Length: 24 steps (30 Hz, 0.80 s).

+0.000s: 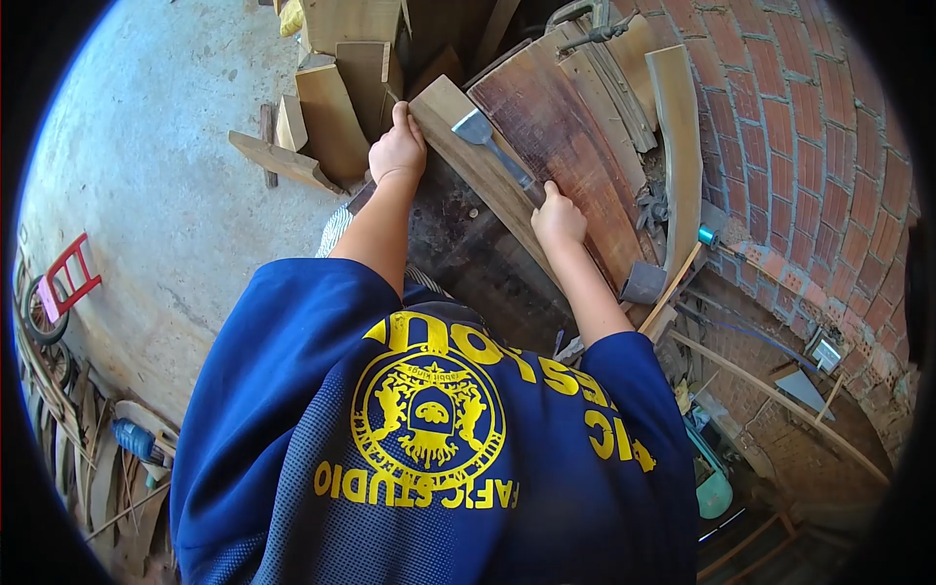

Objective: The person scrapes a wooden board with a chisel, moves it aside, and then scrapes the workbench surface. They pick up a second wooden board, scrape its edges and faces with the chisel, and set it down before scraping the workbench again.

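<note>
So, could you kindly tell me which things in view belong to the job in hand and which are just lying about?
Apparently in use:
Scraper, held in the right hand
Plank, under the scraper, with the closed left hand by its end

Probably just lying about:
Blue bottle
Red frame
Offcuts, upper left

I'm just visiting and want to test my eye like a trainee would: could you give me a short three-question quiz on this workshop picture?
1. Which object does the right hand grip?
A) a hammer
B) a wide-bladed hand tool
C) a paintbrush

2. True or false: a brick wall rises along the right side of the picture.

3. Does the tool's blade point toward or away from the person's dark blue shirt?

Key: 1. B; 2. True; 3. Away.
</note>
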Available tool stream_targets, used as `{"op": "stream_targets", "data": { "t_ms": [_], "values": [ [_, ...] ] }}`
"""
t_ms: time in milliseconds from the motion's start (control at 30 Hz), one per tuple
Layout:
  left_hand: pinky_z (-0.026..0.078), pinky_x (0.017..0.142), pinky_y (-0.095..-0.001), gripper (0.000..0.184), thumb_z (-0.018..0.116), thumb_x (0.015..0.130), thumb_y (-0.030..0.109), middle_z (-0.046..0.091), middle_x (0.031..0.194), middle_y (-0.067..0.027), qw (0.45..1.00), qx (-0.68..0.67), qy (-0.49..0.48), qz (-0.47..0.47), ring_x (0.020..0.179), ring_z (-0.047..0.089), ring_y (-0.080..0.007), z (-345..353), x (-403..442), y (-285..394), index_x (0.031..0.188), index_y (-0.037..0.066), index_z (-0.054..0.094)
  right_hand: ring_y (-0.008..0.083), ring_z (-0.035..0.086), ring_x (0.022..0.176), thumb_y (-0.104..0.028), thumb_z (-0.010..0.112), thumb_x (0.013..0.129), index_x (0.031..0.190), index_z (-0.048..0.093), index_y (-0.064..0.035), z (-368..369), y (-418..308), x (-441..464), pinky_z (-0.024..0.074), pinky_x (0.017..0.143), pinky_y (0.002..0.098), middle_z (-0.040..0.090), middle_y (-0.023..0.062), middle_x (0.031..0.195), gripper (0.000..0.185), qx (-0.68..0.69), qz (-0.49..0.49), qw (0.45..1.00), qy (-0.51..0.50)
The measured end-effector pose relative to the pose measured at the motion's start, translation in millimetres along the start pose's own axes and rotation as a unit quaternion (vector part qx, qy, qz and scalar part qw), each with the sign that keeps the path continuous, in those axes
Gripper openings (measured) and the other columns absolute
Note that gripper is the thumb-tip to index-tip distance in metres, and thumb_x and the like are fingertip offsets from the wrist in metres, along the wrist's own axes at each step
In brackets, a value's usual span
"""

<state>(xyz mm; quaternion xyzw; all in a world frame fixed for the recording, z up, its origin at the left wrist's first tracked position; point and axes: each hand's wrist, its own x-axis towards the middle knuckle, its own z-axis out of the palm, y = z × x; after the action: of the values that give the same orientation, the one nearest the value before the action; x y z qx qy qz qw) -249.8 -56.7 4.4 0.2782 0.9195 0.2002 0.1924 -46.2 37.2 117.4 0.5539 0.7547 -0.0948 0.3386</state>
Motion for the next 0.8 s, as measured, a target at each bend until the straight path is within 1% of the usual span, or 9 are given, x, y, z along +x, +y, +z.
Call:
{"op": "stream_targets", "data": {
  "t_ms": [67,133,200,333,367,400,533,700,800],
  "values": [
    [0.051,0.057,-0.0473,0.031,0.035,0.095,0.031,0.066,0.072,-0.0160,1.000,0.005,-0.012,-0.006,0.064,0.065,-0.0351,0,0,1,0.123,0.017,0.037,0.0339,0.064,0.096,-0.024,0.065,0.080,0.116,0.053,-0.0153,-2,-9,7,0.0515,0.081,0.0447,0.066,0.0173,0.098,0.039,0.009,-0.004,1.000,0.012],
    [0.051,0.057,-0.0475,0.031,0.035,0.095,0.031,0.066,0.071,-0.0162,1.000,0.004,-0.022,-0.007,0.064,0.065,-0.0354,0,1,2,0.123,0.017,0.037,0.0337,0.066,0.092,-0.017,0.056,0.084,0.108,0.054,-0.0127,-17,-30,18,0.0530,0.076,0.0448,0.067,0.0162,0.094,0.025,0.031,-0.049,0.997,0.045],
    [0.051,0.057,-0.0477,0.031,0.035,0.096,0.031,0.066,0.071,-0.0165,1.000,0.006,-0.028,-0.012,0.064,0.065,-0.0357,-2,0,2,0.123,0.017,0.037,0.0332,0.066,0.092,-0.013,0.051,0.086,0.107,0.054,-0.0117,-30,-54,28,0.0531,0.077,0.0446,0.067,0.0164,0.095,0.021,0.029,-0.072,0.995,0.061],
    [0.050,0.059,-0.0493,0.033,0.032,0.096,0.034,0.066,0.073,-0.0185,0.999,-0.004,-0.030,-0.028,0.066,0.064,-0.0382,-2,2,2,0.124,0.016,0.036,0.0329,0.065,0.093,-0.012,0.050,0.087,0.107,0.054,-0.0117,-27,-58,30,0.0529,0.078,0.0439,0.067,0.0167,0.096,0.021,0.030,-0.062,0.996,0.054],
    [0.050,0.061,-0.0507,0.035,0.029,0.096,0.035,0.066,0.075,-0.0203,0.999,-0.018,-0.035,-0.036,0.068,0.064,-0.0404,-2,2,2,0.125,0.016,0.035,0.0330,0.065,0.093,-0.016,0.056,0.085,0.109,0.054,-0.0138,-20,-50,26,0.0526,0.077,0.0447,0.067,0.0161,0.096,0.024,0.032,-0.049,0.997,0.049],
    [0.050,0.061,-0.0507,0.035,0.029,0.096,0.035,0.066,0.075,-0.0203,0.998,-0.019,-0.037,-0.038,0.068,0.064,-0.0404,-1,1,1,0.125,0.016,0.035,0.0330,0.065,0.093,-0.016,0.056,0.085,0.109,0.054,-0.0138,-11,-40,20,0.0526,0.077,0.0447,0.067,0.0161,0.096,0.024,0.030,-0.049,0.997,0.047],
    [0.051,0.057,-0.0475,0.033,0.034,0.095,0.032,0.067,0.073,-0.0167,1.000,0.007,-0.019,-0.020,0.064,0.065,-0.0354,2,2,0,0.120,0.012,0.039,0.0337,0.066,0.086,-0.026,0.068,0.077,0.115,0.054,-0.0179,42,22,-1,0.0522,0.074,0.0457,0.067,0.0150,0.091,0.042,0.047,-0.026,0.995,0.083],
    [0.052,0.059,-0.0469,0.031,0.034,0.095,0.032,0.067,0.075,-0.0155,0.999,0.011,-0.026,-0.023,0.067,0.066,-0.0345,-1,2,3,0.118,0.012,0.041,0.0352,0.065,0.087,-0.025,0.068,0.074,0.110,0.057,-0.0178,89,111,-39,0.0517,0.073,0.0462,0.067,0.0156,0.091,0.039,0.028,0.020,0.997,0.071],
    [0.051,0.060,-0.0483,0.031,0.033,0.095,0.033,0.067,0.077,-0.0169,0.999,-0.002,-0.017,-0.027,0.069,0.065,-0.0363,1,2,3,0.117,0.013,0.042,0.0349,0.065,0.081,-0.025,0.067,0.074,0.104,0.056,-0.0191,109,160,-68,0.0517,0.070,0.0472,0.068,0.0133,0.087,0.033,0.013,0.021,0.994,0.102]
  ]
}}
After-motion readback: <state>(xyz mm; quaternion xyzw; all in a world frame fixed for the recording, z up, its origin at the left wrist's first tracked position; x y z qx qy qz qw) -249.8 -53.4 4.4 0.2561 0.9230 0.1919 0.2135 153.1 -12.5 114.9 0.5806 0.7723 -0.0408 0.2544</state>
